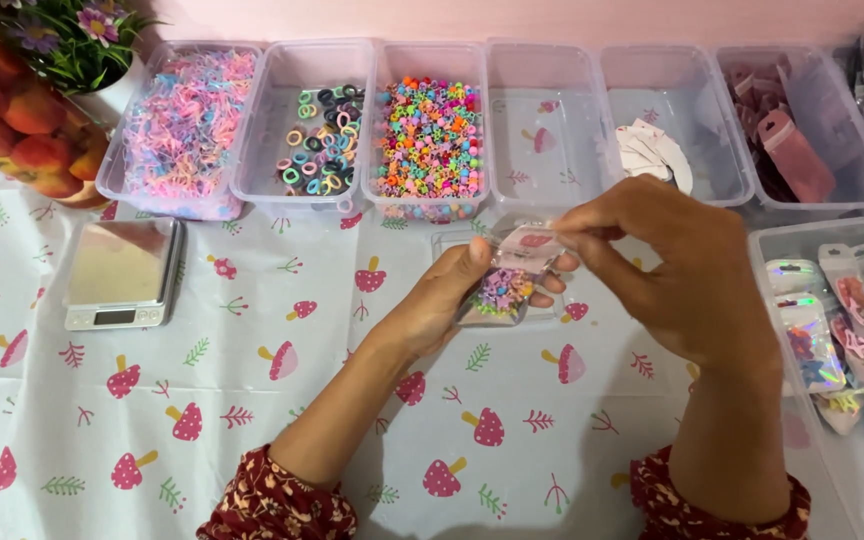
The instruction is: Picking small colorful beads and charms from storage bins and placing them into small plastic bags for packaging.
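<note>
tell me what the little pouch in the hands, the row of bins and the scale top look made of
Small pouch: thin clear plastic film, glossy, contents showing through.
Bins: rigid translucent plastic, by the see-through walls and moulded rims.
Scale: the platform looks like brushed metal, a dull silver sheen; the body is probably plastic.
Left hand and right hand pinch the pouch.

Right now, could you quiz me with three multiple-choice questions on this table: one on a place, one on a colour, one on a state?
1. Where is the scale?
A. left of the hands
B. inside a bin
C. right of the hands

2. What colour are the mushrooms on the cloth?
A. blue
B. pink
C. black

3. The small bag is:
A. lying on the cloth
B. held by both hands
C. in a bin

Answers: 1 A, it sits at the left on the cloth. 2 B, the prints are pink. 3 B, left hand and right hand pinch it.
</note>
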